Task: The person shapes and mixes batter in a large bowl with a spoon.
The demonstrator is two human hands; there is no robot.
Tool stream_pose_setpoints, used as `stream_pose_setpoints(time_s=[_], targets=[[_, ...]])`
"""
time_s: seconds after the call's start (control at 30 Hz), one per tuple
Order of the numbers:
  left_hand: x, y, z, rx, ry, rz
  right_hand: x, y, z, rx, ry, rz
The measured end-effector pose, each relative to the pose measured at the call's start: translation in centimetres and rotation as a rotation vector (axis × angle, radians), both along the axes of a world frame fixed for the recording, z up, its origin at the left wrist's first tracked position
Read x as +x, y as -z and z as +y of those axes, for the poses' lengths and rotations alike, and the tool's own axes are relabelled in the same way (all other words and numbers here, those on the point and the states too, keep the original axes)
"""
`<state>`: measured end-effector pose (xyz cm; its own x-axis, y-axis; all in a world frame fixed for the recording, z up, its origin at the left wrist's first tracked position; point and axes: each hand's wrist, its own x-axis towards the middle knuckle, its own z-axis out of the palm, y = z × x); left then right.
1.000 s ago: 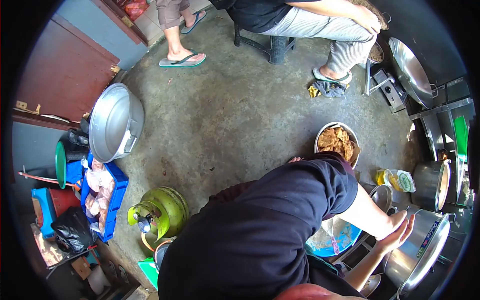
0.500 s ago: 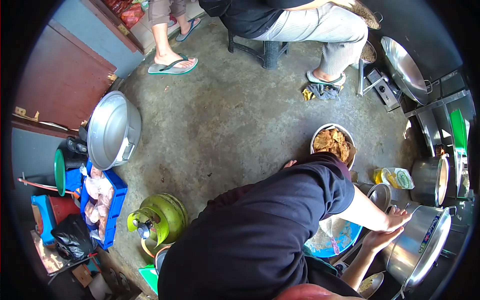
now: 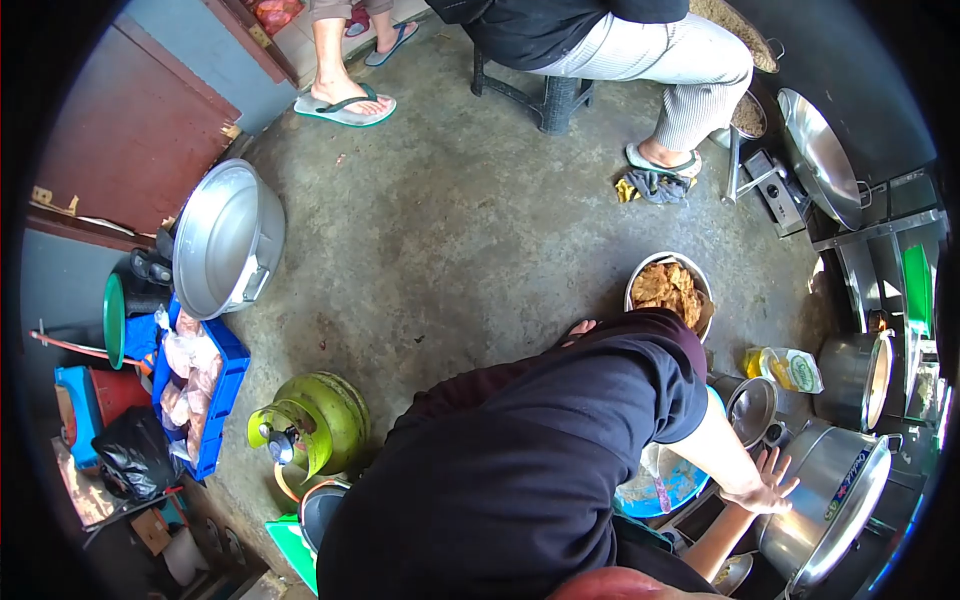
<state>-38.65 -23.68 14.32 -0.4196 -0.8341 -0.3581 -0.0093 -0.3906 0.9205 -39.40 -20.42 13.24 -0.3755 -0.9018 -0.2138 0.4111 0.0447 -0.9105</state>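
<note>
My left hand (image 3: 764, 496), at the end of the bare arm below a dark sleeve, lies across my right hand (image 3: 772, 466). The two overlap in front of a large steel pot (image 3: 822, 490). Fingers stick out spread and stretched, with nothing seen in them; part of the right palm and wrist is hidden behind the left. Below the arms is a blue basin (image 3: 690, 485) with pale, wet-looking contents and a spoon-like utensil (image 3: 660, 487). Near the hands sits a metal strainer-like bowl (image 3: 752, 405).
Fried food fills a round container (image 3: 668, 288). An oil pouch (image 3: 790, 370) and a second pot (image 3: 850, 380) stand at right. A green gas cylinder (image 3: 325, 420), metal basin (image 3: 225, 240) and blue crate (image 3: 222, 390) are left. Another person sits on a stool (image 3: 560, 100); someone stands behind.
My hands have shifted slightly left and down the arm line; their fingers, pressed together before, are now more spread. The view has tilted a little.
</note>
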Motion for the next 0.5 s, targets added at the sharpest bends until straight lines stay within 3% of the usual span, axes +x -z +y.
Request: stream_pose_setpoints(time_s=[0.1,0.17,0.2,0.27,0.43,0.5], targets=[[-0.2,-0.8,-1.3,0.309,0.153,-0.134,1.6,-0.3,0.1,0.067,0.009,0.093],[-1.0,2.0,2.4,-0.061,-0.307,0.110,2.6,-0.4,0.2,0.099,-0.011,0.155],[-2.9,3.7,0.5,-0.164,-0.330,-0.092,2.7,-0.8,0.2,0.108,-0.033,0.179],[-2.3,5.5,-0.7,-0.183,-0.271,0.038,2.2,-0.8,0.1,0.127,-0.090,0.212],[-0.4,5.5,0.2,-0.170,-0.172,0.087,0.6,1.2,-1.1,0.169,-0.245,0.275],[0.2,5.4,0.8,-0.162,-0.149,0.094,-8.5,10.8,-7.3,-0.161,-0.465,0.352]])
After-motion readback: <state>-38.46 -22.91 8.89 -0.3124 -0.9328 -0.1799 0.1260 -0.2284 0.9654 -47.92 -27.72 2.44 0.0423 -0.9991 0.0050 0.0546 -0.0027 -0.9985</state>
